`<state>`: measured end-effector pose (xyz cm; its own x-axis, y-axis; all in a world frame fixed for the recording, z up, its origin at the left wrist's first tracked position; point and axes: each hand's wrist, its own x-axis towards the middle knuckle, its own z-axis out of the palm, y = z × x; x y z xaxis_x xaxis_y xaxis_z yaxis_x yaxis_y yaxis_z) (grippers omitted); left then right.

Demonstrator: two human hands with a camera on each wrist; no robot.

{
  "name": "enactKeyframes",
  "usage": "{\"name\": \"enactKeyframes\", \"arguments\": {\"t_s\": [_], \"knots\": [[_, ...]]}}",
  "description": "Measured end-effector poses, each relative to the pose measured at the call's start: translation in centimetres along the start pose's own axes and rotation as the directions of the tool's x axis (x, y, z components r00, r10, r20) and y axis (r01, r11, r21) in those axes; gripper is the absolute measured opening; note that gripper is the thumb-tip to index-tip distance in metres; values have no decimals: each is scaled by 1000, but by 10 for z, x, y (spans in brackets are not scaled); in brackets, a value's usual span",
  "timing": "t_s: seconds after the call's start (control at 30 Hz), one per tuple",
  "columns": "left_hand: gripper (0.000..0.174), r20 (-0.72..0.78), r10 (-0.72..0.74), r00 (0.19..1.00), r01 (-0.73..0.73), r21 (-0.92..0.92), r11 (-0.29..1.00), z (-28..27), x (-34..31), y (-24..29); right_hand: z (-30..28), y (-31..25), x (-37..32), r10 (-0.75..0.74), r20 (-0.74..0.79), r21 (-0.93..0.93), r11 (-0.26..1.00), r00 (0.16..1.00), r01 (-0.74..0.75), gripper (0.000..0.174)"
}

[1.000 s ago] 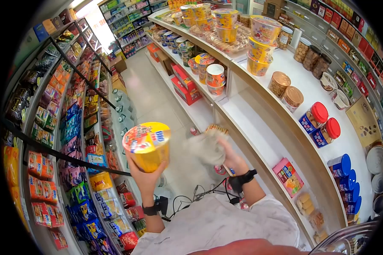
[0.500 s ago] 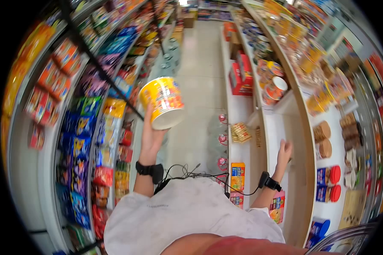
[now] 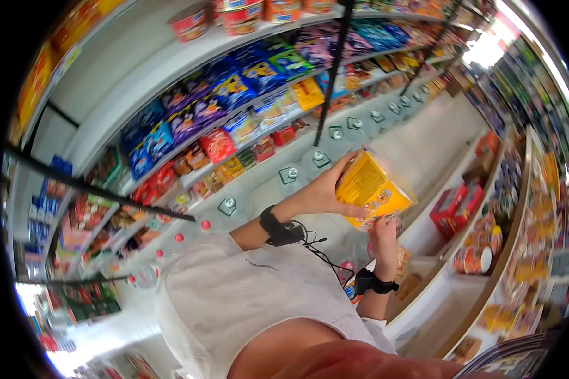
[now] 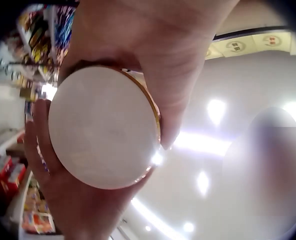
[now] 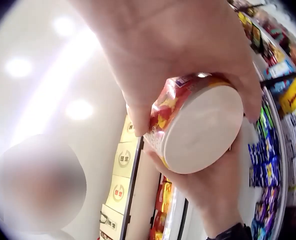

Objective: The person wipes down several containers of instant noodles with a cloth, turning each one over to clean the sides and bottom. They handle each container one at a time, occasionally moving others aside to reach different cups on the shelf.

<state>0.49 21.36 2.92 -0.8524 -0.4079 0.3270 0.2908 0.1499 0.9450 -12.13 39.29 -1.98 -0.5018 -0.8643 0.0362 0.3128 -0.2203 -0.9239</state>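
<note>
A yellow instant noodle cup (image 3: 374,189) is held tilted in front of the body in the head view. My left hand (image 3: 327,191) grips its side, with the thumb along the wall. Lower down, my right hand (image 3: 384,245) holds the same cup near its other end. The left wrist view shows the cup's plain white base (image 4: 105,127) between both hands. In the right wrist view, thumb and fingers of my right hand (image 5: 183,55) clasp the cup (image 5: 205,130) from two sides, and my left hand (image 5: 213,192) supports it from below.
Snack bags (image 3: 234,91) fill the shelves across the aisle, with red noodle cups (image 3: 239,16) above. Large clear bottles (image 3: 291,175) line the floor there. At the right, a low white shelf unit (image 3: 446,309) carries noodle cups and red boxes (image 3: 456,207). Black cables (image 3: 316,243) hang near the waist.
The head view has swung towards the snack shelves. My right hand, which held a blurred greyish thing and then was over the low shelf without it, has joined the left on the cup.
</note>
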Motion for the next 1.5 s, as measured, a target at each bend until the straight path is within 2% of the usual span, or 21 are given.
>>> {"name": "enactKeyframes", "arguments": {"t_s": [0.1,0.17,0.2,0.27,0.33,0.37,0.47,0.5,0.6,0.67,0.73,0.83,0.9,0.93,0.97,1.1,1.2,1.23,1.37,1.47,1.5], "knots": [[111,-106,-146,984,153,63,986,-29,-25,14,23,18,30,95,21,-3,996,995,-95,68],[114,-282,-59,958,128,233,964,-49,-41,9,46,23,52,172,6,-47,984,985,-171,72],[115,-355,-1,935,122,317,940,-61,-48,8,64,20,64,101,48,-108,990,994,-95,74],[114,-412,35,910,109,320,941,-82,-61,28,109,18,83,-46,134,-219,973,990,75,80],[111,-455,56,889,115,340,934,-100,-74,48,152,28,98,-120,231,-275,944,965,183,88],[110,-494,145,857,83,409,909,-108,-79,53,172,33,103,-152,279,-298,925,948,236,91],[107,-714,150,684,58,258,965,-146,-97,73,235,29,112,-245,504,-363,810,828,461,94],[91,-747,203,633,-90,190,978,-161,-101,89,256,31,114,-217,555,-347,817,803,460,100],[83,-780,268,565,-75,275,958,-224,-132,107,317,28,128,-135,615,-228,913,777,339,106],[78,-823,217,525,-79,207,975,-258,-149,119,351,31,140,-103,637,-251,909,764,332,106],[74,-814,222,536,-65,223,973,-285,-163,132,381,42,157,-138,689,-245,879,711,408,107],[75,-816,144,560,-66,129,989,-312,-175,148,418,49,164,-80,691,-183,942,718,282,109],[79,-825,214,523,-135,168,976,-332,-176,147,439,47,167,-72,675,-156,959,734,238,111],[81,-827,244,506,-166,185,969,-339,-176,149,447,48,171,-103,666,-153,951,739,270,110],[90,-829,192,526,-178,114,977,-343,-176,152,452,49,176,-133,656,-152,941,743,303,110],[94,-744,392,542,-28,450,892,-365,-172,143,474,43,187,-218,614,-147,913,758,381,109],[89,-794,315,521,-227,227,947,-364,-164,145,487,53,196,-303,619,-120,876,725,468,111],[85,-808,275,520,-176,214,961,-368,-162,143,490,59,201,-325,629,-109,863,707,494,112],[79,-836,307,455,-168,258,951,-373,-159,147,492,65,217,-362,675,-44,850,643,525,112],[77,-891,285,354,-108,264,959,-382,-149,150,491,67,241,-364,707,-36,838,607,545,109],[76,-881,309,358,-88,298,950,-389,-147,148,490,69,252,-364,714,-51,825,598,563,109]]}}
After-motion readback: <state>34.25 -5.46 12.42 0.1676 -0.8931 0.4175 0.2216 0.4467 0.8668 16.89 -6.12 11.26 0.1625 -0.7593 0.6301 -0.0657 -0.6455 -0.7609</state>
